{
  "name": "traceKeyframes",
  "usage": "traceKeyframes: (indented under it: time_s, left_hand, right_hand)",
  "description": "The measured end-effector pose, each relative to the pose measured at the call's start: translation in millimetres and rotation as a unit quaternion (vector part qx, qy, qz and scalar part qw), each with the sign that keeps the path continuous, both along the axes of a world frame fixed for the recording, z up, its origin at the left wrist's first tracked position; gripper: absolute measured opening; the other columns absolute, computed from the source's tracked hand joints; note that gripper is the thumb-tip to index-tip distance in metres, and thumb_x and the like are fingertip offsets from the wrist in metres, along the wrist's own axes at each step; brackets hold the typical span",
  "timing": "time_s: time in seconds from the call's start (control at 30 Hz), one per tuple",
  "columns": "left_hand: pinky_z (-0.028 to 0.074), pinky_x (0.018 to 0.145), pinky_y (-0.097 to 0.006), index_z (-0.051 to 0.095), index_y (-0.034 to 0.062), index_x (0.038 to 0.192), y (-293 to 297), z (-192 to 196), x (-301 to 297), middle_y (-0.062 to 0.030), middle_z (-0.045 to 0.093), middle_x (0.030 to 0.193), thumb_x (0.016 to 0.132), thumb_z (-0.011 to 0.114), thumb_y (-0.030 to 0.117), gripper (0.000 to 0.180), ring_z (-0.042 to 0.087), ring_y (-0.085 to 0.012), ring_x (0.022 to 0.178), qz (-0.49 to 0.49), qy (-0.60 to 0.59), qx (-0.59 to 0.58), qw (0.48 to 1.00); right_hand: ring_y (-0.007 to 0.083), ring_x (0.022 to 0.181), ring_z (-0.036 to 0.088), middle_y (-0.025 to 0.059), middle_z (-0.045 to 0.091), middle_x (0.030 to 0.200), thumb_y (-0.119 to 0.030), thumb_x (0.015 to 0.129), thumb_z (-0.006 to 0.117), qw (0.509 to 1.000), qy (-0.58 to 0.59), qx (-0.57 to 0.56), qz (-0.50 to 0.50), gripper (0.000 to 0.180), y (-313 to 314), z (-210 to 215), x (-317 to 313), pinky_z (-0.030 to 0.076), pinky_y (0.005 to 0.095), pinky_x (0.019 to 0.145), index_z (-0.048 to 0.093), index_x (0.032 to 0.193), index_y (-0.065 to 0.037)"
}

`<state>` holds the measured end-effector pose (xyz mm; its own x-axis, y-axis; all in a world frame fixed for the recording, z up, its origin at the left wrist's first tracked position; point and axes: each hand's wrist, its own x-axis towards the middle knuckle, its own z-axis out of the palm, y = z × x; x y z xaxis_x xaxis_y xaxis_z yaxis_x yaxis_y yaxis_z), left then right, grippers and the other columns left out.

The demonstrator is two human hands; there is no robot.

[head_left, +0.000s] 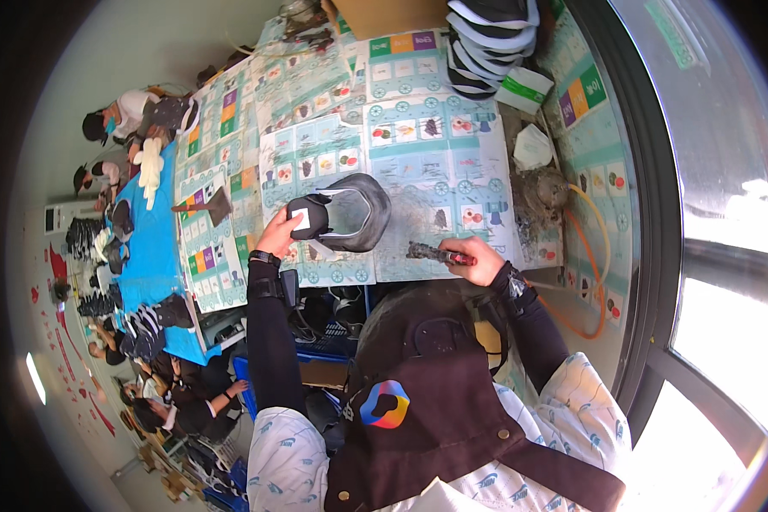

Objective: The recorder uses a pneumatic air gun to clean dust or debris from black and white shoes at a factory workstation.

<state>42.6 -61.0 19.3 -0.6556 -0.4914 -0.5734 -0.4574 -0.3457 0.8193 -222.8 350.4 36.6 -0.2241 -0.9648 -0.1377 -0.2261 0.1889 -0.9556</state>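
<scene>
My left hand [276, 236] is closed on the near left end of a black, loop-shaped piece [369, 192] that looks like a shoe upper. It has a pale inner edge and a square white label, and is held over the paper-covered table. My right hand [480, 260] is closed around a short tool [427, 251] with a dark, rough head and some red at the grip. Its exact kind cannot be made out. The tool's head points left toward the black piece, with a gap between them.
Printed sheets cover the worktable [410, 162]. Black pieces with white edges are stacked [491, 43] at the far right, beside a green-and-white box [525, 88]. An orange hose [582, 282] hangs at right. A dark wedge-shaped piece [218, 206] lies left. Co-workers [128, 111] sit further left.
</scene>
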Motion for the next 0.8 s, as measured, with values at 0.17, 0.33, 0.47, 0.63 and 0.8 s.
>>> traceKeyframes:
  time_s: [0.17,0.33,0.47,0.63,0.8]
  left_hand:
    - [0.056,0.086,-0.044,0.057,0.0089,0.129,3.4,1.7,91.6,-0.0075,0.067,0.118,0.098,0.062,0.023,0.035,0.067,-0.0235,0.105,0.178,-0.015,0.033,0.983]
    - [0.059,0.071,-0.041,0.056,0.0105,0.127,66.5,-14.5,136.9,-0.0091,0.066,0.112,0.091,0.067,0.018,0.038,0.067,-0.0239,0.096,0.313,-0.009,-0.024,0.949]
    - [0.056,0.067,-0.036,0.057,0.0100,0.125,101.6,-3.8,204.0,-0.0049,0.067,0.104,0.092,0.063,0.014,0.034,0.066,-0.0184,0.086,0.477,0.074,0.048,0.874]
    - [0.058,0.065,-0.036,0.057,0.0061,0.106,112.6,-22.4,315.6,-0.0069,0.063,0.090,0.089,0.064,0.010,0.019,0.063,-0.0180,0.071,0.625,0.172,-0.018,0.761]
    - [0.058,0.065,-0.034,0.058,0.0071,0.100,82.0,-67.8,393.7,-0.0073,0.065,0.088,0.090,0.065,0.013,0.013,0.067,-0.0211,0.076,0.771,0.169,-0.035,0.613]
  right_hand:
    - [0.0372,0.094,0.070,0.0214,0.070,0.110,-0.002,0.084,0.058,0.990,0.117,0.007,-0.077,0.041,-21.6,-57.1,21.2,0.054,0.0435,0.083,0.059,0.126,-0.002]
    - [0.0470,0.101,0.062,0.0297,0.064,0.110,-0.008,0.088,0.063,0.951,0.211,0.138,-0.177,0.048,-6.3,-135.6,-6.3,0.050,0.0533,0.090,0.050,0.133,0.003]
    - [0.0487,0.130,0.041,0.0299,0.047,0.137,-0.015,0.078,0.071,0.861,0.433,0.241,-0.117,0.073,4.4,-177.4,-13.9,0.036,0.0539,0.110,0.040,0.141,0.006]
    - [0.0424,0.130,0.045,0.0250,0.057,0.131,-0.013,0.075,0.067,0.880,0.427,0.189,-0.086,0.057,-52.6,-134.8,-0.8,0.030,0.0522,0.115,0.055,0.128,0.003]
    - [0.0394,0.125,0.050,0.0216,0.061,0.125,-0.015,0.077,0.069,0.889,0.421,0.177,-0.039,0.041,-84.0,-104.8,19.9,0.032,0.0500,0.113,0.065,0.115,-0.001]
